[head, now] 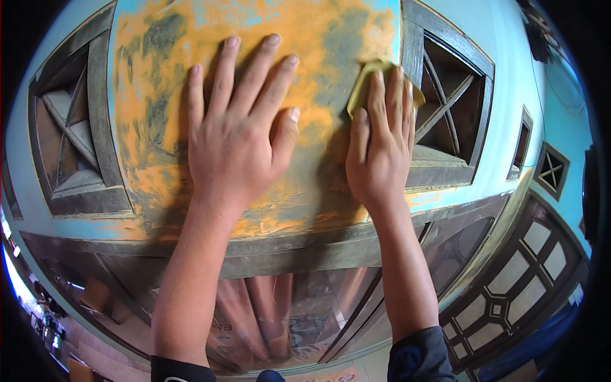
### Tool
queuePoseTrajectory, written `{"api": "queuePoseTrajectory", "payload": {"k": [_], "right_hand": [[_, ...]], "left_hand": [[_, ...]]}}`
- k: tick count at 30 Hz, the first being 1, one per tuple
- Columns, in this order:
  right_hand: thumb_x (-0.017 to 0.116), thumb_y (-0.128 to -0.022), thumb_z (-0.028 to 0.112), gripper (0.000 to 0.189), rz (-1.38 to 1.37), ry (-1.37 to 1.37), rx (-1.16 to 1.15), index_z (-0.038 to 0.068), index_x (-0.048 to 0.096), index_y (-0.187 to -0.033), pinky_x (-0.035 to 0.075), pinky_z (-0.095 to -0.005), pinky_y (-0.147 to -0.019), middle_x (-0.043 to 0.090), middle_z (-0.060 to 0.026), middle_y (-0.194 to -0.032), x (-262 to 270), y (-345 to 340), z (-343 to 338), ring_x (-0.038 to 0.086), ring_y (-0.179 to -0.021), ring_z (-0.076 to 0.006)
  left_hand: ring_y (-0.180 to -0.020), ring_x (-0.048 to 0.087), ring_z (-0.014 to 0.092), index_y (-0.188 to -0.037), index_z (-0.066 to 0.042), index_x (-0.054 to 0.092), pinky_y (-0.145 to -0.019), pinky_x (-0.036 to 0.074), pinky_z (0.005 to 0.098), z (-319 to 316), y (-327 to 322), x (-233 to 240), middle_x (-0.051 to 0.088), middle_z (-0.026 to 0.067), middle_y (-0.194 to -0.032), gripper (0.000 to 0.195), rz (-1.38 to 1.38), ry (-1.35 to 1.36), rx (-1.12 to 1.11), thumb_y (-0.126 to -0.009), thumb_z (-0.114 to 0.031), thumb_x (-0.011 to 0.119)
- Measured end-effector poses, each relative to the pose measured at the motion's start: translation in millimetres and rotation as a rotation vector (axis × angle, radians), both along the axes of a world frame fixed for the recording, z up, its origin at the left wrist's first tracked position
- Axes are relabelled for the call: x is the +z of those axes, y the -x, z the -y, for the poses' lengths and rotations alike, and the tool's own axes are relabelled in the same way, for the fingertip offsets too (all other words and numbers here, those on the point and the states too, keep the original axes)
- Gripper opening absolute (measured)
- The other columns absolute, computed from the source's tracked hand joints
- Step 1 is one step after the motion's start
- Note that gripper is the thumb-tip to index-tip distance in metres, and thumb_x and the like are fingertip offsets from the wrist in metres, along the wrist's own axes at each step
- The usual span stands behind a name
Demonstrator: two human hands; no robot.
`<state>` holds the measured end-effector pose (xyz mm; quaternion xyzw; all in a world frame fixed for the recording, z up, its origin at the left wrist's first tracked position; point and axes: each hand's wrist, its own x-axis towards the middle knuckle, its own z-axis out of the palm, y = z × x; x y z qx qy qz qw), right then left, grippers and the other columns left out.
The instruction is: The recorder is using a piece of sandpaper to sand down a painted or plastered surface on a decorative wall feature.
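Note:
My left hand (236,133) rests with fingers spread on a patchy orange and grey wall section (310,95), and nothing is in it. To its right, my right hand (384,148) presses a folded yellowish sheet, apparently sandpaper (363,90), against the wall's right edge. The fingers lie over the sheet and cover much of it. Light blue paint shows at the top and along the sides of the patchy area. The sheet's right corner sticks out over the wooden frame of the right vent opening (444,95).
A left vent opening (71,129) with crossed bars flanks the wall section. Below runs a wooden beam (296,258) above glass panes with a pinkish curtain (267,310) behind. A panelled wooden door (506,281) stands at lower right. A brown chair (95,293) shows at lower left.

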<state>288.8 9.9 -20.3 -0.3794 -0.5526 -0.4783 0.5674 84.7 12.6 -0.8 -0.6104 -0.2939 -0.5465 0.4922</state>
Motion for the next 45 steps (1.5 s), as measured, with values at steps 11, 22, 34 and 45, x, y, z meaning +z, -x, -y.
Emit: {"api": "queuePoseTrajectory", "payload": {"k": [11,22,34,45], "right_hand": [[0.053,-0.105,0.023,0.056,-0.082,0.029,-0.031,0.006,0.048,-0.158,0.022,-0.0547,-0.126,0.033,-0.0266,-0.169,-25.3,7.6,-0.8,0.029,-0.157,-0.0457],[0.053,-0.105,0.022,0.053,-0.072,0.025,-0.008,0.008,0.051,-0.156,0.024,-0.0570,-0.125,0.034,-0.0286,-0.167,-40.1,5.6,-0.2,0.031,-0.156,-0.0478],[0.053,-0.102,0.021,0.057,0.038,0.157,0.003,0.007,0.049,-0.158,0.019,-0.0592,-0.127,0.032,-0.0308,-0.167,-91.7,14.7,9.8,0.027,-0.157,-0.0489],[0.055,-0.103,0.023,0.055,0.013,0.230,0.022,0.008,0.052,-0.156,0.020,-0.0561,-0.127,0.036,-0.0304,-0.166,-120.9,38.5,18.9,0.032,-0.156,-0.0460]], "left_hand": [[-0.155,0.036,0.032,-0.148,-0.023,0.061,-0.126,0.021,0.0599,0.5,-1.5,-9.9,0.046,-0.0020,-0.165,0.051,0.005,0.045,0.008,-0.099,-0.035,0.057],[-0.156,0.035,0.032,-0.148,-0.022,0.061,-0.126,0.022,0.0607,1.6,-1.8,-13.5,0.046,-0.0019,-0.165,0.051,0.011,0.062,0.013,-0.099,-0.035,0.058],[-0.158,0.033,0.032,-0.150,-0.023,0.060,-0.126,0.020,0.0615,4.3,-5.5,-32.2,0.044,-0.0024,-0.167,0.050,0.006,0.106,0.034,-0.101,-0.034,0.055],[-0.157,0.033,0.032,-0.151,-0.024,0.059,-0.127,0.018,0.0617,1.9,-5.4,-32.5,0.044,-0.0033,-0.167,0.050,0.014,0.112,0.021,-0.102,-0.030,0.054]]}}
